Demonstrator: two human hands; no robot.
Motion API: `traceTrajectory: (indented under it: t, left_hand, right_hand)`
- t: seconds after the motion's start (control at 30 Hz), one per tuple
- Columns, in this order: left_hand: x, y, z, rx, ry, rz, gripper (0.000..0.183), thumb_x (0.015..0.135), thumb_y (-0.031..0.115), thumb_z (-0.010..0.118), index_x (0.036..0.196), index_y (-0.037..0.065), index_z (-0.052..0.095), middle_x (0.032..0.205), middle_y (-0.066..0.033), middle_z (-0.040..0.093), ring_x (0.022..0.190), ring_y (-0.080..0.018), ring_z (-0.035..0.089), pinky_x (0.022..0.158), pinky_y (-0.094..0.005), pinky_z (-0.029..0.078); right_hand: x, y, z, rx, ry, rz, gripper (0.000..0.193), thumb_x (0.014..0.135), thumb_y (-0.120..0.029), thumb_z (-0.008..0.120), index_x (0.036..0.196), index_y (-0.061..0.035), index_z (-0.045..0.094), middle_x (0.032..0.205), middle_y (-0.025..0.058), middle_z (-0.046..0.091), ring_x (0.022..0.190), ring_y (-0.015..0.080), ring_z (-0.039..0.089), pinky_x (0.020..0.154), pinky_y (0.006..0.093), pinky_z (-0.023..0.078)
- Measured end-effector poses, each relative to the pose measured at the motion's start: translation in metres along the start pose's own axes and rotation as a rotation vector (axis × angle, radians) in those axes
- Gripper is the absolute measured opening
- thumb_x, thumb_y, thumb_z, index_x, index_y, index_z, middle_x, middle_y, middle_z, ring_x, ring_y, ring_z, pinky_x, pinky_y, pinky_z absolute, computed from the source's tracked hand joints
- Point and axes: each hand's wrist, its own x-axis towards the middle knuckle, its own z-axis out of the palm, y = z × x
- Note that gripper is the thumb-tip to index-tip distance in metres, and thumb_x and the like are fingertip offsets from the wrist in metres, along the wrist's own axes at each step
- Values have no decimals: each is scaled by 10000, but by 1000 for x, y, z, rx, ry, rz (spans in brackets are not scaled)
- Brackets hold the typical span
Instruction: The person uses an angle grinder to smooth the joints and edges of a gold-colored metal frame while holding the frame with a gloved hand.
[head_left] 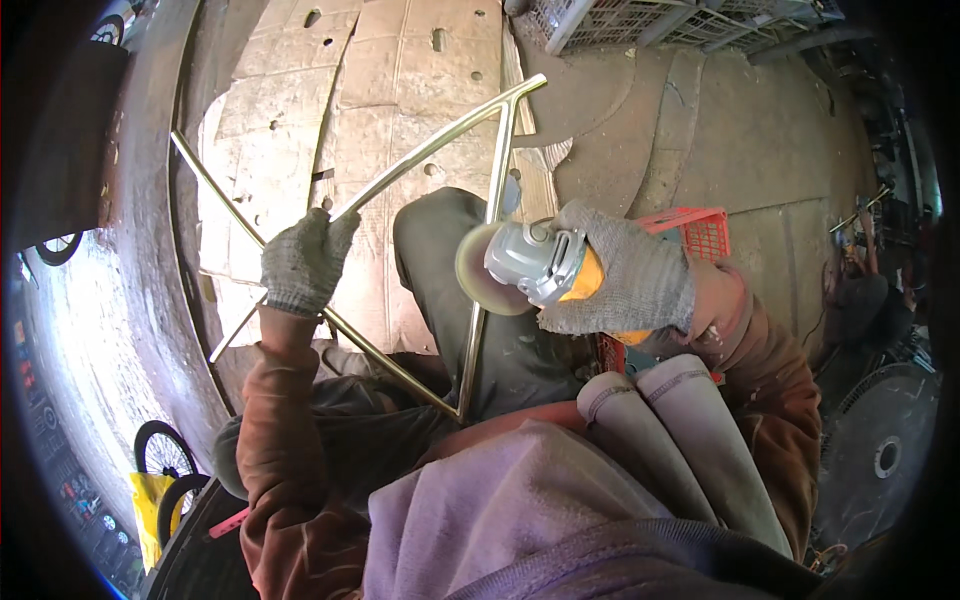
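A bare metal bicycle frame [415, 158] with shiny, brass-toned tubes lies across my lap. My left hand [308, 262], in a grey knit glove, is closed around it where tubes meet on the left side. My right hand [630, 268], gloved the same way, grips an angle grinder [540, 262] with a silver head and a yellow-orange body. The grinder's round disc [482, 270] looks blurred and overlaps the frame's seat tube [501, 165]. Whether the disc touches the tube I cannot tell.
Flattened cardboard [405, 75] covers the floor ahead. A red plastic crate [700, 232] is just beyond my right wrist; a grey wire-mesh cage [640, 22] stands at the far edge. Bicycle wheels [163, 452] are at lower left, and a large dark disc [885, 455] at lower right.
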Motion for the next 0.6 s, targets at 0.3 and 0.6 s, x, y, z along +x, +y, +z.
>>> traceTrajectory:
  t: [0.3,0.6]
  left_hand:
    - [2,14,-15,64,12,-3,408,951,433,677,783,75,582,607,-183,592,586,-405,610,544,-498,466]
    - [2,25,-31,67,6,-31,414,929,434,700,764,67,601,607,-183,606,591,-388,636,541,-481,492]
  right_hand:
    - [16,3,-35,-124,72,29,693,730,-295,907,1269,-20,569,1106,94,676,1036,184,641,921,354,515]
    - [20,-15,-30,200,45,9,791,699,-431,906,1230,47,567,1098,190,660,1022,255,660,893,374,521]
